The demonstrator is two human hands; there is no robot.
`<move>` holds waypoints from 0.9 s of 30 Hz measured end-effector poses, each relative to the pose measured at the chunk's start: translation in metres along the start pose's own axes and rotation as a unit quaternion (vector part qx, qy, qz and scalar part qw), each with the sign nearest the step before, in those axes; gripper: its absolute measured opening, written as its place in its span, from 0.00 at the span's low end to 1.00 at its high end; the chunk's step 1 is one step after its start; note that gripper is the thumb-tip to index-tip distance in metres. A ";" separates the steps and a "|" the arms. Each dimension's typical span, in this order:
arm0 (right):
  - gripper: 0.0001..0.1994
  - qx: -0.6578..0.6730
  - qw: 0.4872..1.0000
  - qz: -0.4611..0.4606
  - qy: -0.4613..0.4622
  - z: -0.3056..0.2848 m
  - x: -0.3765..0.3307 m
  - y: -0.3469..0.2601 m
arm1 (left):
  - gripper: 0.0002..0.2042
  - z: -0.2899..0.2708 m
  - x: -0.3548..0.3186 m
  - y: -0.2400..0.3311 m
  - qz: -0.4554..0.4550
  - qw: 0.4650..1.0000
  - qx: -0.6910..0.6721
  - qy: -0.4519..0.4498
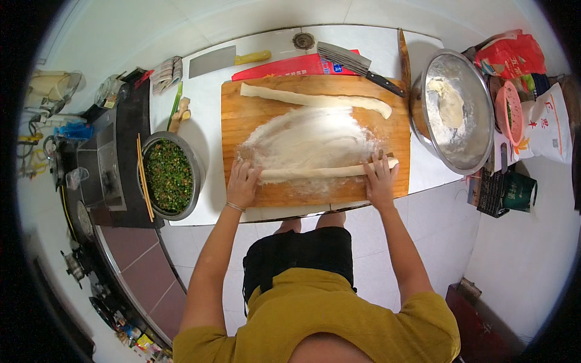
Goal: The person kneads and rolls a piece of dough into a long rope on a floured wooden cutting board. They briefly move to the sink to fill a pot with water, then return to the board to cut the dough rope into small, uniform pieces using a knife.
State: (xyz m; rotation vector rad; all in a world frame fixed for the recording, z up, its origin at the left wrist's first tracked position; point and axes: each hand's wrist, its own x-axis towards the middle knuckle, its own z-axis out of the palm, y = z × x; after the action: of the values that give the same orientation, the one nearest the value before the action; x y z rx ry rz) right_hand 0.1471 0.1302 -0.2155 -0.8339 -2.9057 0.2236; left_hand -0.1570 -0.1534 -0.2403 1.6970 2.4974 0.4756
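A long rope of dough [315,173] lies across the near part of a floured wooden board [233,109]. My left hand [243,181] rests over its left end with the fingers stretched forward. At the right end, my right hand [381,180] lies on the rope with its fingers spread, and the tip of the dough shows just beyond it. A second dough rope [315,100] stretches along the board's far side, apart from both hands. Loose white flour [311,139] is smeared between the two ropes.
Left of the board stands a bowl of chopped green filling [162,175] with chopsticks [144,178] on its rim. Behind lie a yellow-handled cleaver [218,62] and a black-handled knife [363,66]. A metal bowl [478,145] holding dough [448,104] stands at the right.
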 end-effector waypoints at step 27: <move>0.23 0.142 0.987 -0.070 0.026 -0.008 0.100 -0.080 | 0.20 -0.024 0.111 0.055 -0.016 0.991 -0.116 -0.058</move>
State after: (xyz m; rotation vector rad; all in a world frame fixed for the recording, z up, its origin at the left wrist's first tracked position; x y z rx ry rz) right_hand 0.0224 0.1171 -0.1876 -0.5784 -2.7753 0.5765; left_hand -0.1557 -0.0378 -0.1895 1.5479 2.2846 0.6192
